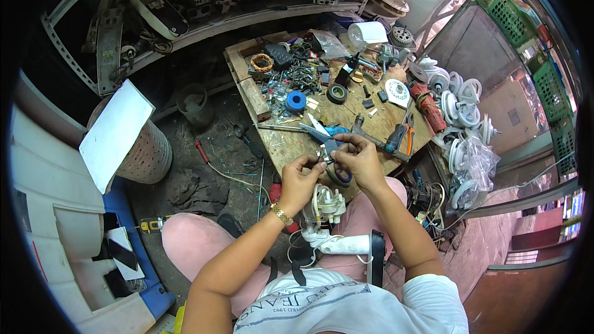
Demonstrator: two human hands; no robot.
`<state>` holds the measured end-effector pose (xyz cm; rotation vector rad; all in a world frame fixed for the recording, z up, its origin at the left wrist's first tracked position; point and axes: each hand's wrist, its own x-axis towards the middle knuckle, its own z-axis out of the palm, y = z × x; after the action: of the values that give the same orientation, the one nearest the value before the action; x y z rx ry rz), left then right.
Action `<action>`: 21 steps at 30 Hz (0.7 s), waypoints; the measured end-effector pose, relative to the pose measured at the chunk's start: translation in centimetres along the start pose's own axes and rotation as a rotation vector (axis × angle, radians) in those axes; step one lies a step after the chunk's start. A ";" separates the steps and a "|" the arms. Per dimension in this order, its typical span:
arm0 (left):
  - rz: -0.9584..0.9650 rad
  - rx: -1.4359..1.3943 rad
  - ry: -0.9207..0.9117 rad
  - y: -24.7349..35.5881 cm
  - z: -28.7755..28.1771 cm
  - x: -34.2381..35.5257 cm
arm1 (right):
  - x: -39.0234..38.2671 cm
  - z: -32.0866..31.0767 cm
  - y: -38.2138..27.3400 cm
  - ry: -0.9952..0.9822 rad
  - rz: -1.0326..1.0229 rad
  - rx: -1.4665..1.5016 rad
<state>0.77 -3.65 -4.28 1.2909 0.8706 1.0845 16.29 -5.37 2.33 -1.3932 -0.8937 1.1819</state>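
Note:
A small dark, block-shaped part [330, 146] with light bits at its lower end is between my two hands, above the near edge of the bench. The fingertips of my left hand [302, 180] pinch at its lower end. My right hand [359, 159] grips it from the right, with thumb and forefinger closed. The fingers hide much of the part, and its exact kind cannot be made out. Below my hands, a white fan body [331, 205] with a white neck [346, 245] rests across my lap. A dark roll of tape [340, 177] lies just behind it.
The wooden bench [281, 143] holds a hammer [377, 139], orange-handled pliers [409, 140], a blue tape roll [296, 101] and heaped screws. A red power tool [427, 108] lies at its right edge. White plastic fan parts [461, 108] are stacked beyond. A perforated bin [148, 151] stands left.

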 end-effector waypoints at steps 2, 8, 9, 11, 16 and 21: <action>-0.243 -0.277 -0.055 1.0 -0.1 0.2 | 0.2 -0.1 0.1 -0.022 -0.026 -0.040; -0.387 -0.444 -0.170 0.0 -1.1 0.9 | 0.6 0.1 -0.1 -0.058 0.045 0.017; -0.388 -0.444 -0.170 0.1 -1.1 0.9 | 0.6 0.0 -0.1 -0.057 0.045 0.017; -0.423 -0.470 -0.175 0.2 -1.2 1.0 | 0.7 -0.2 0.1 -0.064 0.062 0.007; -0.488 -0.515 -0.221 0.2 -1.6 1.3 | 1.0 -0.7 0.3 -0.101 0.116 0.074; -0.505 -0.518 -0.241 0.4 -1.7 1.4 | 0.9 -1.1 0.3 -0.099 0.124 0.086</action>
<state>-0.45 -1.81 -3.98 0.6955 0.6266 0.6700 17.57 -4.85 1.79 -1.3455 -0.8240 1.3775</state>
